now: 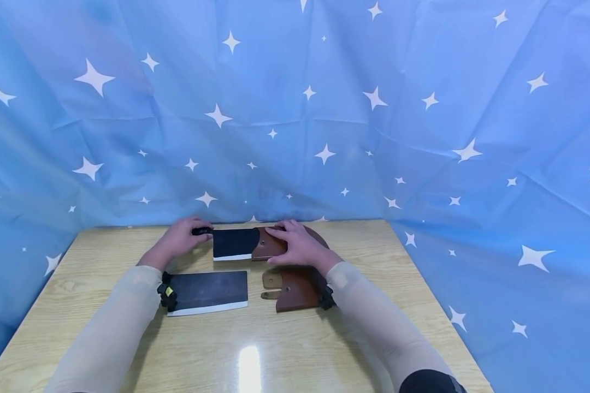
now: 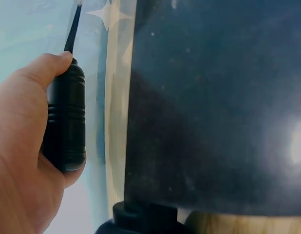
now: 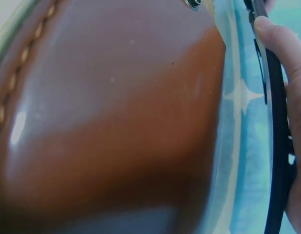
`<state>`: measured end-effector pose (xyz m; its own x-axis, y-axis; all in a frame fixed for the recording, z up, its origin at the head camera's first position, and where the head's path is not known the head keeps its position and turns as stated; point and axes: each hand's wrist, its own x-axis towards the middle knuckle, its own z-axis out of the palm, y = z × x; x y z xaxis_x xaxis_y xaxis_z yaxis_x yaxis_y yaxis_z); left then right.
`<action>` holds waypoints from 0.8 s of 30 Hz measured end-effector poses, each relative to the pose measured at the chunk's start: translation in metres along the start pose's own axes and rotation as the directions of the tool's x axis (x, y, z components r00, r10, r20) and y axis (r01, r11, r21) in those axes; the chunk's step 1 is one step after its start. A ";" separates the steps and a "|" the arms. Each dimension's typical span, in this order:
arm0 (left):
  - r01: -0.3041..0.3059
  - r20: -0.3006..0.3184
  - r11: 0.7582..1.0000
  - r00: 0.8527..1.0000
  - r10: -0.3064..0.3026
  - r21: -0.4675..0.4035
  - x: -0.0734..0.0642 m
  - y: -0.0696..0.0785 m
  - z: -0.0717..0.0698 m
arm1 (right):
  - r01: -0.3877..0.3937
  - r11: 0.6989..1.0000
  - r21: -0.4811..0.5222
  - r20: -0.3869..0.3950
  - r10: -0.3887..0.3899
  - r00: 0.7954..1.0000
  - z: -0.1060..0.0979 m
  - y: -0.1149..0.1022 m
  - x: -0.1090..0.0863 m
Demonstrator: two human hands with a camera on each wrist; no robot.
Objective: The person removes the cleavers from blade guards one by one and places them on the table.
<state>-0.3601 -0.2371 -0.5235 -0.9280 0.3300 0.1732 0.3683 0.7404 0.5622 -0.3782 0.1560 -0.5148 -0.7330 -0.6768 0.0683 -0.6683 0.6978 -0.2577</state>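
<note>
My left hand [image 1: 177, 240] grips the black ridged handle [image 2: 67, 122] of a cleaver at the far side of the table. The cleaver's dark blade [image 1: 233, 244], with a bright cutting edge, runs rightward into a brown leather sheath [image 1: 263, 252]. On that sheath is my right hand [image 1: 301, 246], holding it between thumb and fingers; the blade's far part is hidden inside. Nearer me lies a second cleaver [image 1: 208, 289], its handle end hidden by my left wrist. Right of it is a second brown sheath [image 1: 297, 295], partly covered by my right wrist.
Two tan straps [image 1: 271, 280] with snaps stick out leftward from the nearer sheath. The wooden table [image 1: 201, 349] ends just behind the far cleaver, at a blue star-patterned curtain [image 1: 275, 109]. A bright reflection shows on the near tabletop.
</note>
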 end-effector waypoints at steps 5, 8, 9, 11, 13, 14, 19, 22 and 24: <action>-0.010 0.003 1.000 1.000 0.011 -0.007 -0.003 -0.002 -0.003 | 0.023 1.000 0.017 -0.001 -0.023 1.000 -0.003 -0.002 0.001; -0.008 0.012 1.000 1.000 0.008 -0.006 -0.003 -0.006 -0.004 | 0.030 0.999 0.015 0.004 -0.031 1.000 -0.005 -0.005 0.000; -0.006 0.013 1.000 1.000 0.006 -0.007 -0.004 -0.007 -0.004 | 0.033 0.999 0.013 0.006 -0.033 0.999 -0.005 -0.005 0.000; -0.009 0.014 1.000 1.000 0.009 -0.007 -0.003 -0.008 -0.004 | 0.036 0.999 0.000 0.004 -0.036 0.999 -0.006 -0.006 0.000; -0.003 0.014 1.000 1.000 0.004 -0.013 -0.003 -0.008 -0.004 | 0.039 0.999 0.002 -0.001 -0.039 0.999 -0.007 -0.006 -0.001; 0.002 0.011 1.000 1.000 -0.002 -0.015 -0.002 -0.009 -0.004 | 0.044 0.999 0.005 -0.004 -0.044 0.999 -0.008 -0.006 -0.001; 0.001 0.004 1.000 1.000 -0.001 -0.018 -0.003 -0.010 -0.007 | 0.047 0.999 0.021 -0.022 -0.046 0.999 -0.010 -0.003 -0.003; -0.006 -0.001 1.000 1.000 0.006 -0.005 -0.006 -0.013 -0.010 | 0.028 1.000 0.012 -0.026 -0.027 0.999 -0.012 0.001 -0.006; -0.003 0.002 1.000 1.000 0.003 -0.005 -0.008 -0.015 -0.013 | 0.018 1.000 0.001 -0.024 -0.018 1.000 -0.013 0.004 -0.008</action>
<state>-0.3586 -0.2585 -0.5223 -0.9267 0.3335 0.1734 0.3709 0.7365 0.5657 -0.3769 0.1673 -0.5037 -0.7240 -0.6831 0.0960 -0.6810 0.6856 -0.2575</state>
